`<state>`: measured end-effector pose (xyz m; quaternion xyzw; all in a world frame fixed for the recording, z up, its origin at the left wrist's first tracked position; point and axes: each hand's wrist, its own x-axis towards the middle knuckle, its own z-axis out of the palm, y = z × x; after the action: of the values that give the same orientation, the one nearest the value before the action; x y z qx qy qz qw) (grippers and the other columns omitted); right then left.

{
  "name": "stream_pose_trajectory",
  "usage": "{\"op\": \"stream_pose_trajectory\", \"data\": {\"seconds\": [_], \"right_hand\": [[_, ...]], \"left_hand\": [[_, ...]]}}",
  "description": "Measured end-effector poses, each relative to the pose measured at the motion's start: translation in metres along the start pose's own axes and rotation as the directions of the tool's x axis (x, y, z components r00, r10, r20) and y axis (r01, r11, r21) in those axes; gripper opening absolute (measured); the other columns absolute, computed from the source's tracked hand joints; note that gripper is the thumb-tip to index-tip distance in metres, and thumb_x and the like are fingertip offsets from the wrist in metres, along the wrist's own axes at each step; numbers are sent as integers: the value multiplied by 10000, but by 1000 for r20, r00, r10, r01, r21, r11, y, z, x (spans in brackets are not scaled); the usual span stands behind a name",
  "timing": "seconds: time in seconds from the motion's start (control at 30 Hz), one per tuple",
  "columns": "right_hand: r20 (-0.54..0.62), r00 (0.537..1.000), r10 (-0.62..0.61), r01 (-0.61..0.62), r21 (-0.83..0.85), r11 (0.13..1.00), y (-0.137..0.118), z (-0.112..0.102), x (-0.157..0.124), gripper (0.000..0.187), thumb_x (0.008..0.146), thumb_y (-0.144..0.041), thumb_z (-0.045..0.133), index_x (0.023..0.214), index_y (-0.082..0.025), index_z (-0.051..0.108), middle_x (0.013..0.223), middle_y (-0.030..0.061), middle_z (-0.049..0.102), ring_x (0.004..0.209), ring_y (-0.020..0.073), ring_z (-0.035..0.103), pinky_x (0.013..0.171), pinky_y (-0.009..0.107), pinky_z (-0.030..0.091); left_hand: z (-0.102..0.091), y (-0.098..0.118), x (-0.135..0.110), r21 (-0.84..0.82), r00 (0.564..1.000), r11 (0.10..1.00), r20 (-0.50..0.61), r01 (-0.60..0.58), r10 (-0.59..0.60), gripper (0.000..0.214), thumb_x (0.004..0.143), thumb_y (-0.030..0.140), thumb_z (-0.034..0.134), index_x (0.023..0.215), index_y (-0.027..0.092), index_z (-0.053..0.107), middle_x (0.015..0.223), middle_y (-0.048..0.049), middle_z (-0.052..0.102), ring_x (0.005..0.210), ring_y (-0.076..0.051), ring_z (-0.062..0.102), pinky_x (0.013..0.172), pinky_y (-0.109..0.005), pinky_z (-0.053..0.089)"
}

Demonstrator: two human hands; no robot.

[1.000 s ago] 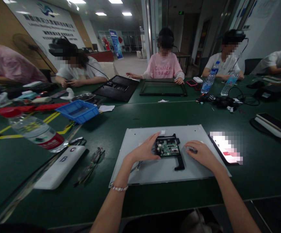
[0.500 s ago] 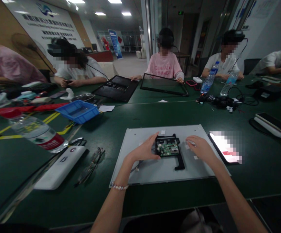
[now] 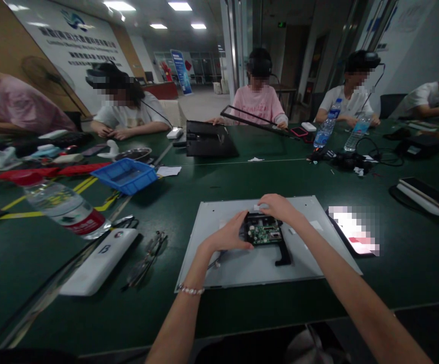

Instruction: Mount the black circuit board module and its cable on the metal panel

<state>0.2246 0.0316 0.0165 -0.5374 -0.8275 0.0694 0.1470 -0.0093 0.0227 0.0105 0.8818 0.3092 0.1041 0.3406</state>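
Note:
A green circuit board (image 3: 264, 234) sits in a black bracket (image 3: 284, 253), which lies on a pale grey flat panel (image 3: 234, 270). My left hand (image 3: 230, 233) grips the bracket's left side, thumb at the lower corner and fingers at the upper one. Over the bracket's far edge, my right hand (image 3: 280, 208) is bent with its fingertips together beside a small white piece of tape (image 3: 257, 207). Whether anything is pinched there is hidden. A thin cable (image 3: 216, 262) runs out from under my left wrist. More white tape (image 3: 315, 225) shows to the right.
Right of the panel lies a lit phone (image 3: 351, 232). To the left are glasses (image 3: 145, 260), a white power bank (image 3: 100, 263), a tilted water bottle (image 3: 65, 205) and a blue basket (image 3: 126, 176). Across the table, a person holds a black frame (image 3: 257, 119) near a black panel (image 3: 209, 139).
My right hand has moved from the bracket's right side to its far edge. My left hand stays in place. Across the table, the black panel has turned and the frame has been lifted.

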Motion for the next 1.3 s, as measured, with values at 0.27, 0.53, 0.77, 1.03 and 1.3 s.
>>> {"op": "stream_pose_trajectory", "data": {"seconds": [0.27,0.53,0.77,1.03,1.3], "right_hand": [[34,999,-9,11,-63,998,-9,12,10,165,876,-210,524,916,-177,680,985,96,664,977,209,587,839,273,399],[-57,995,88,-91,-55,994,-13,18,-6,267,955,-280,378,1005,-185,623,1019,89,649,986,189,582,806,255,397],[-67,992,108,-110,-31,993,-20,21,-14,262,951,-272,386,1032,-197,624,989,82,671,957,192,598,816,262,404],[-60,996,63,-65,-18,998,-25,25,-17,238,935,-243,423,994,-194,648,986,70,667,971,175,586,838,256,409],[-80,996,46,-45,11,999,-24,27,-18,238,929,-224,428,996,-193,655,1003,72,661,998,175,572,867,266,405]], "left_hand": [[1,-2,-1,7,1000,1000,-2,5,-5,1088,591,433,743,1439,160,118,1485,-178,185,1361,-357,192,1127,-508,161],[-1,-2,-2,4,1000,1000,5,15,-15,1094,592,438,748,1440,154,117,1494,-186,162,1372,-349,167,1135,-493,150],[0,-3,-1,-4,999,999,1,39,-39,1085,591,424,743,1444,152,130,1496,-179,174,1374,-356,160,1132,-499,150],[-1,0,-2,22,998,998,10,66,-66,1091,581,434,746,1437,136,139,1495,-192,170,1372,-363,159,1131,-502,155],[0,2,-3,23,999,999,16,50,-50,1087,581,435,740,1435,137,138,1496,-190,166,1374,-365,148,1127,-515,153]]}}
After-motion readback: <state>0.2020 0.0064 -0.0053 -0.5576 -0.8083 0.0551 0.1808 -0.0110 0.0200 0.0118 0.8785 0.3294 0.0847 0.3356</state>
